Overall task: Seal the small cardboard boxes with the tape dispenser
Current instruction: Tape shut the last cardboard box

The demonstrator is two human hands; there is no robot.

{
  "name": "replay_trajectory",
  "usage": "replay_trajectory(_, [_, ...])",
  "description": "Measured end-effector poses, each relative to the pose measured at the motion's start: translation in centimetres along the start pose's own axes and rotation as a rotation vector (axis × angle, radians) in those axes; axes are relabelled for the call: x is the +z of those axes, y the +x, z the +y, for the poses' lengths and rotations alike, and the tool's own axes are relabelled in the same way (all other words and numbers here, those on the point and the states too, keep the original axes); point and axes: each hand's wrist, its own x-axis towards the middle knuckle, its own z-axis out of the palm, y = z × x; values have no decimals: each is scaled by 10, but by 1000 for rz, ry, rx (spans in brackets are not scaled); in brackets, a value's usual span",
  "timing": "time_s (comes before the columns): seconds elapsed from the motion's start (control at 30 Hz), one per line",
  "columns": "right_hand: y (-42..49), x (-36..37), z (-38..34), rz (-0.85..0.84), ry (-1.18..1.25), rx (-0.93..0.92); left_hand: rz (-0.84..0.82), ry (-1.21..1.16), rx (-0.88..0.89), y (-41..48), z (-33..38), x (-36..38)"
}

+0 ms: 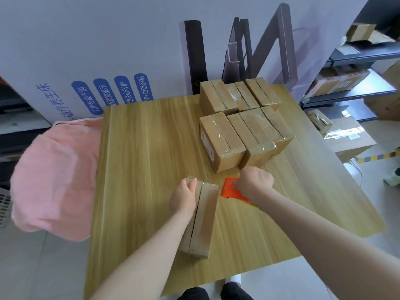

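Observation:
A small brown cardboard box [202, 221] lies lengthwise on the wooden table [138, 169] in front of me, its top flaps meeting in a bare centre seam. My left hand [184, 197] grips the box's far left corner, thumb on top. My right hand [255, 181] is closed around the orange tape dispenser [232, 190], which sits just right of the box's far end, low over the table. Most of the dispenser is hidden under my hand and wrist.
Several taped cardboard boxes [223, 141] stand in two rows at the table's far right. A pink cloth [54, 180] covers something left of the table. A large white carton [86, 61] stands behind. Shelves with boxes [342, 81] line the right side.

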Motion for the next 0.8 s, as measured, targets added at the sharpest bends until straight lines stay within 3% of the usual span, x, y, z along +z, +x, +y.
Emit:
replay_trajectory(0.1, [-7,32,2,-1,6,3,1,-6,-50,-2,0,1])
replay_trajectory(0.3, [-9,45,24,118,441,228,79,-256,-282,-21,15,11])
replay_trajectory(0.53, [-35,26,24,226,1244,361,125,-595,-296,-39,20,21])
replay_trajectory(0.6, [-45,33,15,174,1391,417,290,-538,-111,-45,12,15])
replay_trajectory(0.67, [-50,40,7,152,1445,459,417,-353,259,-47,-1,11])
replay_trajectory(0.73, [-51,42,5,154,1474,486,337,-158,538,-41,-9,14])
replay_trajectory(0.8, [-50,41,7,142,1501,500,211,-3,605,-37,-9,14])
